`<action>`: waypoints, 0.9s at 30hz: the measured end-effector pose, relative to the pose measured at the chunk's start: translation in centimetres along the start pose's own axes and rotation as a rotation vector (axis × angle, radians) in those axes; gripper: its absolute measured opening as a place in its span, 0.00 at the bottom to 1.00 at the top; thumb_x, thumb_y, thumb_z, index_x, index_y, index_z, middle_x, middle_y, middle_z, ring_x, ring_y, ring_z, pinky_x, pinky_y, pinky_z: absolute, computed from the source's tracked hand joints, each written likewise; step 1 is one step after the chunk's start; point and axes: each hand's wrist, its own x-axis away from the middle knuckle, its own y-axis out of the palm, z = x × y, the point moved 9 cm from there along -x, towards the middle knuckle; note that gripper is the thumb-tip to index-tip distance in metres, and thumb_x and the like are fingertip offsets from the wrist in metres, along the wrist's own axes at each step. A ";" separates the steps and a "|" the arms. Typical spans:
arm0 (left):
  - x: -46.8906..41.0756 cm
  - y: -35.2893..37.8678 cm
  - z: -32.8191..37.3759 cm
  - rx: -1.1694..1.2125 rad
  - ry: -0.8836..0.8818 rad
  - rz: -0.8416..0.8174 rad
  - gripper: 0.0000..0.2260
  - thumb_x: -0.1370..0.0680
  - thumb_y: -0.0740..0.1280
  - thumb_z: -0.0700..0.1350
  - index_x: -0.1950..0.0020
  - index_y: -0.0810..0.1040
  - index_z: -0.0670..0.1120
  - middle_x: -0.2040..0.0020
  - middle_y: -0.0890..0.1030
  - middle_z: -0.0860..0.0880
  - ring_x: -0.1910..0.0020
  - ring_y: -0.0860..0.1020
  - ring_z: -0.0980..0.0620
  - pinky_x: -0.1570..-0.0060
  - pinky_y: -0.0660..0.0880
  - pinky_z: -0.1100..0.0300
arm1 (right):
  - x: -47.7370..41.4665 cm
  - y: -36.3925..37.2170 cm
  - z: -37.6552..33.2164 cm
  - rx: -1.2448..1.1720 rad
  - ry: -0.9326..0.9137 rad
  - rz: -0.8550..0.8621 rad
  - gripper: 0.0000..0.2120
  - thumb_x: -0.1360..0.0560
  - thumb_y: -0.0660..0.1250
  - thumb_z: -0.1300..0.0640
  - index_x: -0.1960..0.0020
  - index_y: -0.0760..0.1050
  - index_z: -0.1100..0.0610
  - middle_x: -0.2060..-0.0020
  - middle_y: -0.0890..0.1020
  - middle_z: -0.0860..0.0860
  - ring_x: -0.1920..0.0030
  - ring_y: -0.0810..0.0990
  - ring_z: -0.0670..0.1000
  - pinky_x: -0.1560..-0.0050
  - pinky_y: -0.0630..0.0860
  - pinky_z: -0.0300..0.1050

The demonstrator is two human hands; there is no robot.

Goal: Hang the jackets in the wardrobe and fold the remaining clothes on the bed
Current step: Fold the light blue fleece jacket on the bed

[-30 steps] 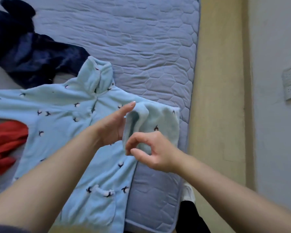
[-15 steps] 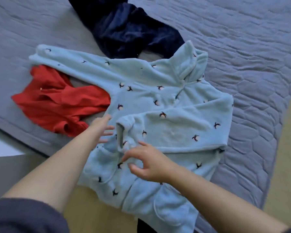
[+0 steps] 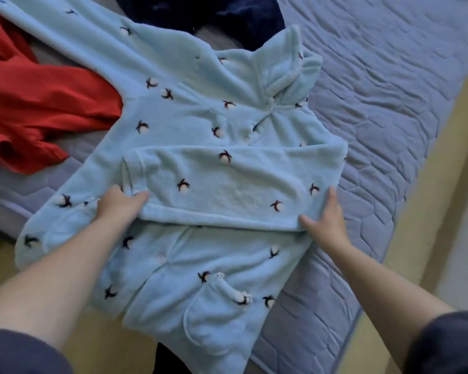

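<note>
The red garment (image 3: 38,103) and dark blue garment (image 3: 200,14) are cut off by the frame's edges.

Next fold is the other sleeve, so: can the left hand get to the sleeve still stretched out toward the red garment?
Probably yes. The left hand rests at the folded sleeve's cuff, and the outstretched sleeve lies uncovered on top of the red garment, though reaching it means stretching up and left.

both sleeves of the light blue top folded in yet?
No: only one sleeve lies folded across the chest of the light blue top, while the other sleeve stretches out flat toward the red garment.
</note>
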 end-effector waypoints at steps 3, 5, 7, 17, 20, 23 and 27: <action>-0.1 -0.6 0.1 -0.061 0.026 0.092 0.19 0.24 0.65 0.51 0.41 0.75 0.37 0.42 0.77 0.35 0.43 0.75 0.35 0.49 0.70 0.49 | 0.7 1.5 1.0 -0.063 -0.172 -0.112 0.54 0.34 0.78 0.51 0.22 0.44 0.47 0.26 0.58 0.49 0.28 0.59 0.49 0.32 0.61 0.45; 0.0 -1.2 0.1 -0.070 0.035 0.162 0.18 0.23 0.64 0.50 0.43 0.75 0.36 0.42 0.77 0.33 0.43 0.74 0.34 0.47 0.70 0.47 | 1.0 1.6 2.6 -0.061 -0.173 -0.057 0.51 0.32 0.76 0.52 0.22 0.45 0.45 0.28 0.62 0.48 0.30 0.63 0.49 0.34 0.67 0.46; 0.2 -1.2 0.1 -0.078 0.032 0.195 0.19 0.22 0.63 0.50 0.42 0.73 0.34 0.41 0.75 0.32 0.41 0.73 0.33 0.45 0.70 0.46 | 0.9 0.7 4.1 -0.195 -0.035 0.114 0.42 0.29 0.72 0.56 0.23 0.51 0.45 0.34 0.70 0.50 0.37 0.71 0.51 0.44 0.72 0.46; 2.3 -0.5 0.7 -0.156 0.031 0.290 0.17 0.23 0.64 0.46 0.41 0.66 0.37 0.40 0.73 0.32 0.40 0.72 0.32 0.44 0.69 0.42 | -0.6 0.2 7.5 0.030 0.139 0.045 0.27 0.26 0.63 0.59 0.30 0.59 0.50 0.36 0.74 0.51 0.45 0.76 0.57 0.55 0.74 0.52; 5.2 -0.1 3.2 -0.234 0.222 0.391 0.30 0.28 0.70 0.46 0.31 0.61 0.40 0.30 0.65 0.36 0.31 0.64 0.35 0.36 0.62 0.36 | -1.1 -0.6 3.4 -0.276 -0.199 -0.228 0.38 0.31 0.74 0.59 0.30 0.59 0.36 0.38 0.74 0.38 0.42 0.76 0.44 0.49 0.77 0.42; 9.4 3.5 6.4 -0.377 0.523 0.355 0.39 0.29 0.70 0.47 0.24 0.54 0.44 0.22 0.53 0.41 0.24 0.51 0.41 0.30 0.49 0.35 | -2.6 -2.9 1.3 -0.266 -0.325 -0.353 0.40 0.33 0.76 0.49 0.32 0.55 0.30 0.37 0.66 0.25 0.38 0.70 0.33 0.42 0.70 0.31; 15.3 11.3 10.8 -0.511 0.831 0.223 0.40 0.28 0.69 0.53 0.22 0.54 0.45 0.21 0.49 0.43 0.22 0.47 0.43 0.29 0.43 0.34 | -8.6 -6.8 0.2 -0.032 -0.307 -0.136 0.37 0.25 0.70 0.52 0.24 0.53 0.47 0.26 0.60 0.48 0.30 0.65 0.50 0.35 0.67 0.47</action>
